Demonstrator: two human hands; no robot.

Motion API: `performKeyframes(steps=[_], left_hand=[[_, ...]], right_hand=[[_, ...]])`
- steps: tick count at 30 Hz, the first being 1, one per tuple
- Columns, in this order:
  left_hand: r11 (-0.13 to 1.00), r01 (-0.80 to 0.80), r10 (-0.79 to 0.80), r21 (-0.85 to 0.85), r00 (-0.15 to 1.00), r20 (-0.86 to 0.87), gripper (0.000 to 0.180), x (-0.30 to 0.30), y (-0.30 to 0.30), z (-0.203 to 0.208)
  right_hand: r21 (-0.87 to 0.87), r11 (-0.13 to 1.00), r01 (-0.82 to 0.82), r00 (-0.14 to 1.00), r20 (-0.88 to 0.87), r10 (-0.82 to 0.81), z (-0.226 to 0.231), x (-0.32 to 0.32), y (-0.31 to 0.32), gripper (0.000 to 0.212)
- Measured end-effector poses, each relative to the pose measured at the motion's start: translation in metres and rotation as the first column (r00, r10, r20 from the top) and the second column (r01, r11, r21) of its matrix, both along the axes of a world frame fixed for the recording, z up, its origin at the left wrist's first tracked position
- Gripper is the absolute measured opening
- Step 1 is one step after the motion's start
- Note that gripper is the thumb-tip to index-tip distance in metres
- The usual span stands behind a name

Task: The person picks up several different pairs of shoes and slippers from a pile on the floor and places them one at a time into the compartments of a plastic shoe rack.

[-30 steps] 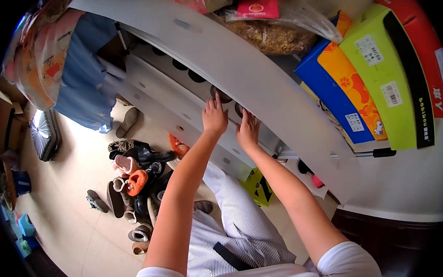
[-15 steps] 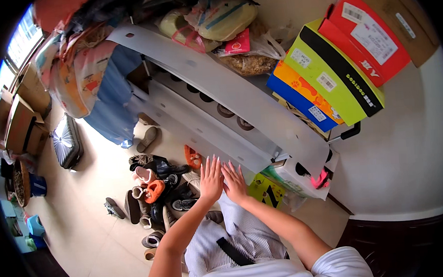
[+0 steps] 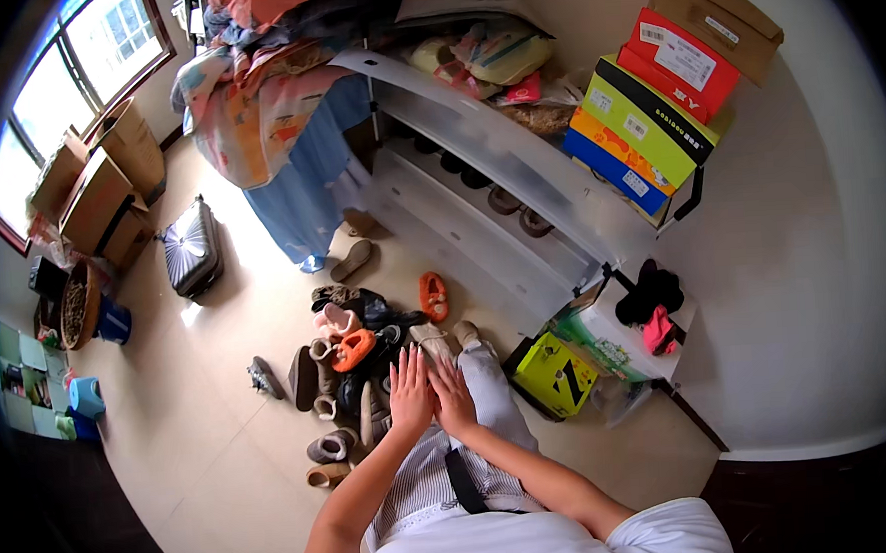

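I see my left hand [image 3: 409,390] and my right hand [image 3: 453,396] side by side in front of my body, touching each other along the inner edges. The fingers of both are stretched out flat and they grip nothing. They hang over the near end of a pile of shoes [image 3: 353,366] on the floor, which is the closest thing to them, but I judge they do not touch it.

The shoes lie mixed together, probably because they were taken down to be sorted. I cannot count them exactly; there are more than ten, among them one orange shoe [image 3: 351,349] inside the pile and one orange slipper [image 3: 432,295] a little apart, nearer to the shoe rack [image 3: 480,224]. On the rack I count about four shoes only. On its top stand five shoe boxes [image 3: 645,116], stacked against the wall to save room. One grey suitcase [image 3: 191,248] lies well apart on the left.
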State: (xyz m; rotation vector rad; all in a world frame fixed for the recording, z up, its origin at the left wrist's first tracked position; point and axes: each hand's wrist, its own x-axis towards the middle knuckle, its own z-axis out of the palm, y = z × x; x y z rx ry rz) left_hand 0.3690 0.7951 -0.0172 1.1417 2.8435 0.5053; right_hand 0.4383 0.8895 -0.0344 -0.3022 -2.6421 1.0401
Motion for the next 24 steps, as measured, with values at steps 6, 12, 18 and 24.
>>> performKeyframes(steps=[6,12,18,24], left_hand=[[0.998,0.002,-0.003,-0.065,1.0,-0.017,0.067,0.043,-0.045,0.04],[0.99,0.007,-0.02,-0.143,0.996,-0.085,0.069,0.053,-0.066,0.07],[0.983,-0.138,0.131,-0.123,0.989,-0.067,0.071,0.068,-0.088,0.085],[0.955,-0.258,0.243,-0.145,0.963,-0.113,0.068,0.088,-0.106,0.077]], right_hand=[[0.149,0.988,-0.033,0.991,0.131,0.013,0.038,0.022,-0.035,0.067],[0.394,0.917,-0.061,0.974,0.224,-0.032,0.068,0.029,-0.057,0.074],[0.417,0.899,-0.134,0.96,0.281,0.013,0.086,0.038,-0.077,0.075],[0.408,0.884,-0.228,0.967,0.202,0.156,0.093,0.055,-0.089,0.076]])
